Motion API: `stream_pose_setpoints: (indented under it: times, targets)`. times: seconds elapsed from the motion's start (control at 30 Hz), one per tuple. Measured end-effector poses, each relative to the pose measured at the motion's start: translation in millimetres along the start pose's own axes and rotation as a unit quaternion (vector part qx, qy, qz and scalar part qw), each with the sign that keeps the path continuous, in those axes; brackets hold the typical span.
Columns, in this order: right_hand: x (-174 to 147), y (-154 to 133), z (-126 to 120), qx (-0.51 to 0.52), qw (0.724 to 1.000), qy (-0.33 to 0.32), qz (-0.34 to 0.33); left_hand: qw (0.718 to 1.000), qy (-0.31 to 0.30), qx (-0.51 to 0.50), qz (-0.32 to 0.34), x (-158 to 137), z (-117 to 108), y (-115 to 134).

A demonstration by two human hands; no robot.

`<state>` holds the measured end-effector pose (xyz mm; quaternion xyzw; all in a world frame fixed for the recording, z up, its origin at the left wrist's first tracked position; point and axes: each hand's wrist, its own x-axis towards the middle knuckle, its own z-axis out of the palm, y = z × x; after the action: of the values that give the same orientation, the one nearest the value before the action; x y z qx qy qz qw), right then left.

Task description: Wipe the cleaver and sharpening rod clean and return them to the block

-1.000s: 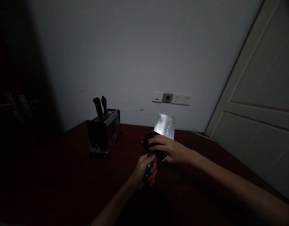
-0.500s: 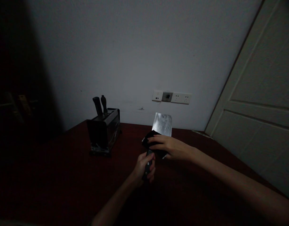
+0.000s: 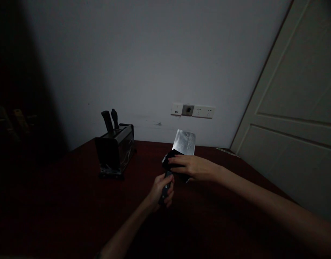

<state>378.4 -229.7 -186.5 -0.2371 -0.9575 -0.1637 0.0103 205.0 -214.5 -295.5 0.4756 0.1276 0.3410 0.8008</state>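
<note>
A plain pale grey wall (image 3: 133, 64) rises behind the far edge of the dark red worktop (image 3: 146, 158), and a pale panelled door (image 3: 295, 122) stands along its right edge. Near the back left corner is a black and silver box-shaped knife holder (image 3: 114, 153), upright, with pale markings low on its front; two black handles, one straight (image 3: 107, 121) and one curved (image 3: 114, 118), rise out of its top.

Over the middle of the worktop, well apart from the holder, is a broad silver metal cleaver (image 3: 184, 142), its blade shiny but mottled, pointing towards the far edge. Whether it touches the surface cannot be told. The left hand (image 3: 162, 187) has its fingers wrapped around the black riveted handle. The right hand (image 3: 194, 166) lies with extended fingers over a black cloth (image 3: 173, 154) that hides the blade's near part; whether those fingers grip beneath cannot be told. White sockets (image 3: 203, 111) sit on the wall beyond.
</note>
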Motion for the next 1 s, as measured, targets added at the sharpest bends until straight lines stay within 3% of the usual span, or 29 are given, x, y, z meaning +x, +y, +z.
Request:
stream_pose_setpoints:
  times: [0.23, 0.47, 0.67, 1.0]
  targets:
    - [0, 1, -1, -0.043, 0.999, 0.01, -0.03, 1.0, 0.01, 0.009, 0.017, 1, 0, -2]
    - [2, 2, -4, -0.068, 0.997, -0.023, -0.038, 1.0, 0.008, 0.017, 0.011, 1, 1, -3]
    - [-5, 2, -9, -0.058, 0.996, 0.0, -0.061, 1.0, 0.005, 0.017, 0.013, 0, 1, -2]
    - [3, 2, -3, -0.115, 0.992, -0.025, -0.055, 0.999, 0.023, 0.035, 0.021, 1, 1, -4]
